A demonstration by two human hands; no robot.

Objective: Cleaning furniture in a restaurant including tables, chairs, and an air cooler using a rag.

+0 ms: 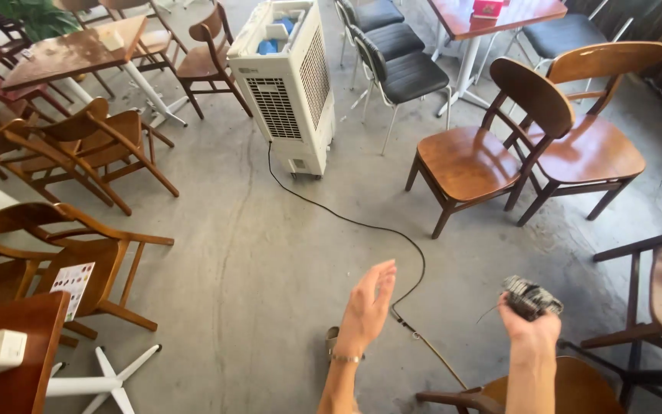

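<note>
Nearest to us, our right hand [529, 331] is clenched around a small dark bundle [531, 297] that looks like coiled cord or a plug block, with a thin strand trailing off its left side; we cannot tell exactly what it is. Our left hand [367, 308] hangs beside it with flat, released fingers, holding nothing, a bracelet at the wrist. Just below and between the hands, a black power cable [346, 220] runs across the concrete floor [254, 276], where it meets a thinner, lighter lead at a joint [401, 318]. From there the cable curves back to the base of a white air cooler [289, 84] standing well apart from us, among wooden chairs [473, 157]. Judging from how things lie, the cooler is already in place with its cable stretched out, and the bundle is gathered in hand. The long run of cable on the floor remains loose, and we cannot see where its near end goes.
</note>
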